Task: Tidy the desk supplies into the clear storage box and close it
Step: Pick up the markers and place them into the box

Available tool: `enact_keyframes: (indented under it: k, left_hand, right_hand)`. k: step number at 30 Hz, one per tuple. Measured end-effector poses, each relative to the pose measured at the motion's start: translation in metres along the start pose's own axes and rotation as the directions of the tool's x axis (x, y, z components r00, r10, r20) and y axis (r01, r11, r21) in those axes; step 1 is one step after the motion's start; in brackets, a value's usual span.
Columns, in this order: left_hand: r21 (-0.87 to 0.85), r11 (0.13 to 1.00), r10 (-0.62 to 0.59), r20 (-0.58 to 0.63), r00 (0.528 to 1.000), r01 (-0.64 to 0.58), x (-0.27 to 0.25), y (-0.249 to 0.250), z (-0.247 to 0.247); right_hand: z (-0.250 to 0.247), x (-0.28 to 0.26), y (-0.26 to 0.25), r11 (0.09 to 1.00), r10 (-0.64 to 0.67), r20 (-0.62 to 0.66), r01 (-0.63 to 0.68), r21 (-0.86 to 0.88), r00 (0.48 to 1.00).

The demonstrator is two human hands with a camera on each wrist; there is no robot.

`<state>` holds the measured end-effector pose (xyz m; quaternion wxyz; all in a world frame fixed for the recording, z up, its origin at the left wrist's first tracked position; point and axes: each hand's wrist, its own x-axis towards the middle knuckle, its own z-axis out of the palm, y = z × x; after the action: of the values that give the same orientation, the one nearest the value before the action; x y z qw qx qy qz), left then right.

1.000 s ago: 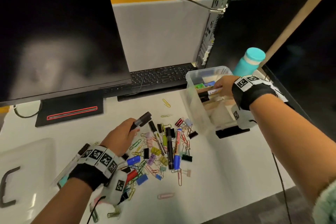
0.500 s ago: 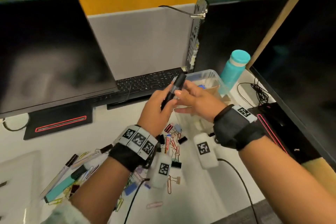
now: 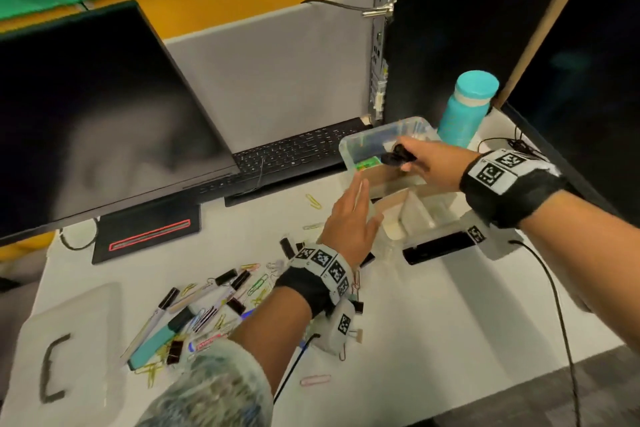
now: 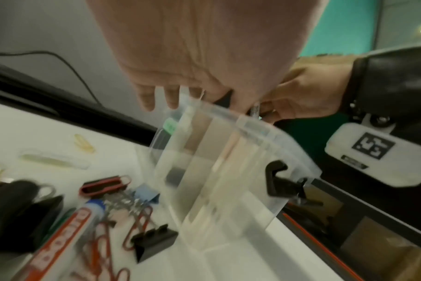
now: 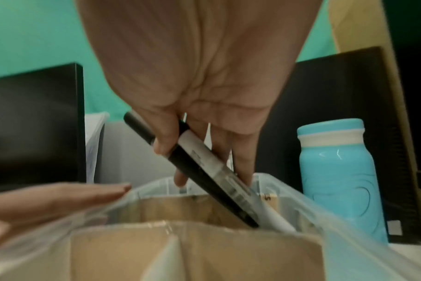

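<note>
1. The desk [image 3: 433, 322] is a pale white surface set against a grey partition panel [image 3: 277, 80]; above the panel the wall shows a yellow band and then green.
2. A dark monitor [image 3: 97, 114] stands at the left on a black base with a red outline, and a black keyboard [image 3: 294, 152] lies behind it, reaching toward the box.
3. A black computer tower [image 3: 450, 38] stands upright at the back right, with a turquoise bottle [image 3: 465, 107] just beside it and a second dark screen [image 3: 588, 80] at the far right.
4. The clear storage box [image 3: 349, 149] sits open on the desk in front of the tower, touching nothing but the desk and the hands; cardboard dividers split its inside into compartments.
5. The right hand [image 3: 429, 163] is over the box, its thumb and fingers pinching a black marker [image 5: 204, 167] that slants down, tip end inside a rear compartment beside a white pen.
6. The left hand [image 3: 353, 218] lies flat with straight fingers against the box's near left wall, holding nothing.
7. The box lid [image 3: 86, 340], with a dark handle, lies flat at the desk's left edge, well apart from the box.
8. Between lid and box a loose scatter [image 3: 214, 315] of markers, paper clips and binder clips covers the desk, partly under the left forearm.
9. A black cable [image 3: 554, 305] runs across the desk's right side from the right wrist unit.
</note>
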<state>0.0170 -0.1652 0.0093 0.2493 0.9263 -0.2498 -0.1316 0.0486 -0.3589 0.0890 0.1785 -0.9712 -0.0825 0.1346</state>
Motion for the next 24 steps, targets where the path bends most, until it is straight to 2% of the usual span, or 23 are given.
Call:
enact_keyframes:
  k: [4,11,14,16,19,21,24]
  left_hand:
    - [0.005,0.999,0.033,-0.031,0.999,-0.033,0.000,-0.003,0.004]
    - [-0.010,1.000,0.015,-0.001,1.000,-0.015,0.003,-0.008,0.010]
    - [-0.017,1.000,0.003,0.011,1.000,-0.003,0.001,-0.007,0.005]
    - [-0.009,1.000,0.014,-0.004,1.000,-0.014,-0.008,-0.009,-0.002]
    - [0.012,1.000,-0.026,-0.014,1.000,0.027,-0.036,-0.030,-0.013]
    - [0.005,0.996,-0.084,-0.029,0.996,0.084,-0.065,-0.056,-0.020]
    - [0.022,0.980,-0.194,-0.060,0.979,0.196,-0.115,-0.107,-0.026]
  right_hand:
    - [0.015,0.021,-0.001,0.993,0.055,0.166,-0.037,-0.110,0.985]
    - [0.026,0.041,-0.010,0.978,0.124,0.317,-0.061,-0.201,0.940]
    - [0.023,0.039,-0.008,0.965,0.234,0.353,-0.172,-0.197,0.906]
    - [0.018,0.030,-0.013,0.965,0.243,0.248,-0.207,-0.162,0.938]
    - [0.015,0.012,-0.030,0.982,0.189,0.007,-0.188,-0.033,0.982]
    - [0.021,-0.005,-0.051,0.991,0.134,-0.170,-0.128,0.048,0.976]
    - [0.048,-0.018,-0.083,0.999,0.031,-0.390,-0.014,0.048,0.920]
